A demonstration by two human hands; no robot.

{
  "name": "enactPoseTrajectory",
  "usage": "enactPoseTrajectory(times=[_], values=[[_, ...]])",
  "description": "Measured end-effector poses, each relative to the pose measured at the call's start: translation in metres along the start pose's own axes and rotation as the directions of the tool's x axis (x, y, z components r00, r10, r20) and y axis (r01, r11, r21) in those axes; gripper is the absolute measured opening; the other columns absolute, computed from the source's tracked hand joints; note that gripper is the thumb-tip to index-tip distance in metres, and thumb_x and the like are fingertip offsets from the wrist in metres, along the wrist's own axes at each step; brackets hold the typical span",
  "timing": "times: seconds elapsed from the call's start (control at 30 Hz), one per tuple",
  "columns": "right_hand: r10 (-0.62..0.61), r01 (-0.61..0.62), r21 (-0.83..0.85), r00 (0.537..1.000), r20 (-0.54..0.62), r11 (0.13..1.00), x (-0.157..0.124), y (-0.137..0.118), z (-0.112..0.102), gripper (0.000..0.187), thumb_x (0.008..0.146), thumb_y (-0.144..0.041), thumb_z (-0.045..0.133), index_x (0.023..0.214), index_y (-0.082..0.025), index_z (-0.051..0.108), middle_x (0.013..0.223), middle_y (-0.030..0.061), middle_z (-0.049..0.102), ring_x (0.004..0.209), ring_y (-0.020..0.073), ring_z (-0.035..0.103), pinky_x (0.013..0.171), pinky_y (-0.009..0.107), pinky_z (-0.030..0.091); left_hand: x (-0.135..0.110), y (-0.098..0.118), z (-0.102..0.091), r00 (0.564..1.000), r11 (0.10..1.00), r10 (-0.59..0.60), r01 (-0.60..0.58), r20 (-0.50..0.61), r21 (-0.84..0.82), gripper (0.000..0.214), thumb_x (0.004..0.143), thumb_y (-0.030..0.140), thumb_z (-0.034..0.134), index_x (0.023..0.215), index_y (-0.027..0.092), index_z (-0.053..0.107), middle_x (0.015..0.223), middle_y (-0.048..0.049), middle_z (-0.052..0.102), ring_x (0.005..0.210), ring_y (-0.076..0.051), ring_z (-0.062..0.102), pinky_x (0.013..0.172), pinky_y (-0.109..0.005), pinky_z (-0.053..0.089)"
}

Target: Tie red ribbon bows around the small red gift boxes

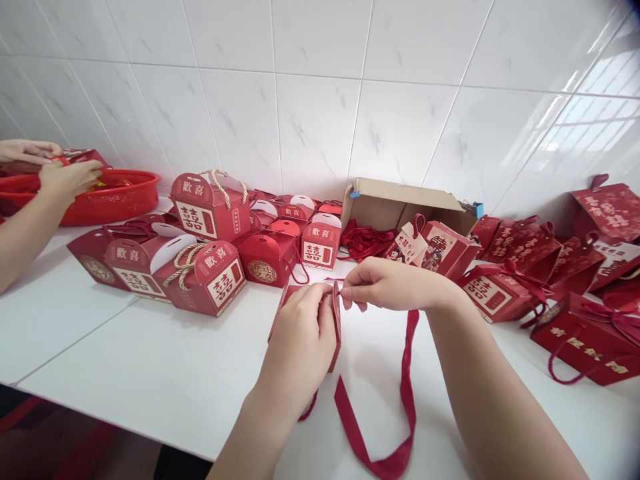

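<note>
My left hand [305,333] is closed around a small red gift box [336,347] on the white table, covering most of it. At the box's upper right edge, my right hand [375,287] pinches the tip of something dark red, apparently the end of a ribbon. A long dark red satin ribbon [409,380] comes out below my right wrist, curves down over the table and ends in a slanted cut. Part of a twisted red cord [309,408] shows under my left hand.
Red gift boxes [203,277] are grouped at left and centre. An open cardboard carton [400,197] holds bundled ribbon [367,240]. Ribboned boxes [585,340] stand at right. Another person's hands [65,177] work over a red plastic basin [120,200]. A tiled wall is behind.
</note>
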State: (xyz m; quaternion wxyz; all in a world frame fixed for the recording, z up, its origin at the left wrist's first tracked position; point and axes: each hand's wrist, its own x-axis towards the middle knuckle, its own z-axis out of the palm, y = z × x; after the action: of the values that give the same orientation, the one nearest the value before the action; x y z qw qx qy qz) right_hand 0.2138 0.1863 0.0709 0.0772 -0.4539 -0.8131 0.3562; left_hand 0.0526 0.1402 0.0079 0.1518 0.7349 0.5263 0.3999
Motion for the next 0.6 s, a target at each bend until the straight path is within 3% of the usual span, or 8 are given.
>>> enactPoseTrajectory(times=[0.3, 0.6], values=[[-0.016, 0.016, 0.052, 1.0, -0.008, 0.998, -0.0029, -0.001, -0.0005, 0.026, 0.086, -0.034, 0.052, 0.077, -0.016, 0.068, 0.07, 0.0015, 0.06, 0.057, 0.0102, 0.046, 0.052, 0.022, 0.035, -0.0007, -0.0024, -0.0003, 1.0, 1.0, 0.015, -0.015, 0.015, -0.014, 0.021, 0.091, 0.016, 0.041, 0.094, 0.02, 0.061, 0.094, -0.0036, 0.07, 0.087, -0.019, 0.063, 0.08, -0.033, 0.049], [-0.006, 0.006, -0.006, 1.0, 0.005, 1.0, 0.0026, 0.0024, 0.0022, 0.023, 0.085, -0.031, 0.053, 0.071, -0.017, 0.066, 0.068, 0.002, 0.061, 0.062, 0.0129, 0.051, 0.055, 0.023, 0.039, -0.0008, -0.0036, -0.0001, 1.0, 1.0, 0.013, -0.013, 0.003, -0.012, 0.021, 0.089, 0.016, 0.042, 0.094, 0.021, 0.061, 0.093, -0.0044, 0.07, 0.089, -0.021, 0.063, 0.079, -0.035, 0.05]])
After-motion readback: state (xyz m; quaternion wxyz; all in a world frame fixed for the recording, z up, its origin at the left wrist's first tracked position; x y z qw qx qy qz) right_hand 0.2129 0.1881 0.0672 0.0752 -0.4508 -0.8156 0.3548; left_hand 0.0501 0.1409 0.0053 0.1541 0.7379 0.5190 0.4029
